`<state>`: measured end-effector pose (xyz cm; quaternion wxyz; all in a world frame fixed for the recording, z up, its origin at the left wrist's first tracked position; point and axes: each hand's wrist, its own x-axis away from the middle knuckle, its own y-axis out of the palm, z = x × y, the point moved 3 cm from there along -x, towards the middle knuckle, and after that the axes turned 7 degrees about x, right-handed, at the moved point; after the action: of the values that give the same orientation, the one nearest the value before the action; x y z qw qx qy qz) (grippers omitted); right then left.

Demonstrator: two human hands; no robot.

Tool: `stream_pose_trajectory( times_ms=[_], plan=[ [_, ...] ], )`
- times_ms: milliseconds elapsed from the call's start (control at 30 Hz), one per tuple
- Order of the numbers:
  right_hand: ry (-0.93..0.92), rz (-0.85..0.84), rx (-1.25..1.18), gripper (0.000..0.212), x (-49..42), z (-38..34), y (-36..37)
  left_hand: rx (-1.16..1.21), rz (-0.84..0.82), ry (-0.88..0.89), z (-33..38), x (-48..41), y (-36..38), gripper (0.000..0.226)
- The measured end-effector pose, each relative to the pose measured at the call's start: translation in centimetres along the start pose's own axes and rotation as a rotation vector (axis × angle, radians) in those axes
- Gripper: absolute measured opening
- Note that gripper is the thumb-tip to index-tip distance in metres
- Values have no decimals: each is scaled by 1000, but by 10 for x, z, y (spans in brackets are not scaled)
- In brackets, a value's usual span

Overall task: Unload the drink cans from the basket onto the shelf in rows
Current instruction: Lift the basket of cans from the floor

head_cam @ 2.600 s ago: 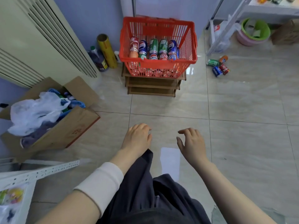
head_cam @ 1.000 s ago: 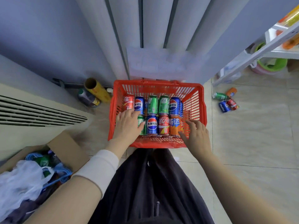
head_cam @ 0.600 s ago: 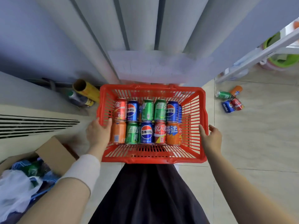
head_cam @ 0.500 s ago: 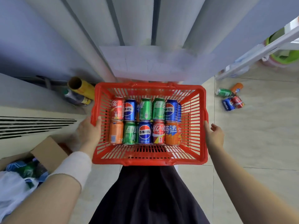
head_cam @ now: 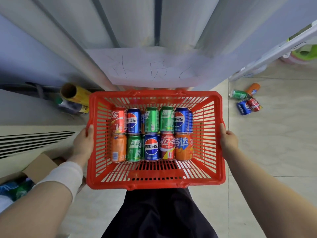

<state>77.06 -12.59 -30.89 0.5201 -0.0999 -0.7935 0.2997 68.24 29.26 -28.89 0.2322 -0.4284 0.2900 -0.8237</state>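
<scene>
A red plastic basket (head_cam: 155,183) is held up in front of me, over my dark trousers. Inside it, several drink cans (head_cam: 151,146) lie in two rows: red, blue, green and orange ones. My left hand (head_cam: 83,143) grips the basket's left rim, thumb over the edge. On the opposite side, my right hand (head_cam: 228,140) grips the right rim. Part of a white shelf frame (head_cam: 274,50) shows at the upper right.
Several loose cans (head_cam: 247,100) lie on the tiled floor to the right. A yellow roll (head_cam: 73,93) and a bottle stand by the wall at left, near a white vented unit (head_cam: 34,141). A cardboard box (head_cam: 39,167) with bags sits at lower left.
I walked up to the basket, reached in over the cans, then moved both hands to its side rims. The basket has come off its wooden stand and sits closer to me.
</scene>
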Motion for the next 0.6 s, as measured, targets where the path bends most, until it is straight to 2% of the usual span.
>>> stream_pose_trajectory(
  times_ms=[167,333,600],
  plan=[
    [-81,-7,155,50,-3,-3,2,-64,-25,27,5,0,-5,54],
    [-143,34,256,51,3,-3,-6,-43,44,24,10,11,-5,48],
    [-104,41,189,46,20,35,-48,-135,2,103,35,45,-6,48]
  ],
)
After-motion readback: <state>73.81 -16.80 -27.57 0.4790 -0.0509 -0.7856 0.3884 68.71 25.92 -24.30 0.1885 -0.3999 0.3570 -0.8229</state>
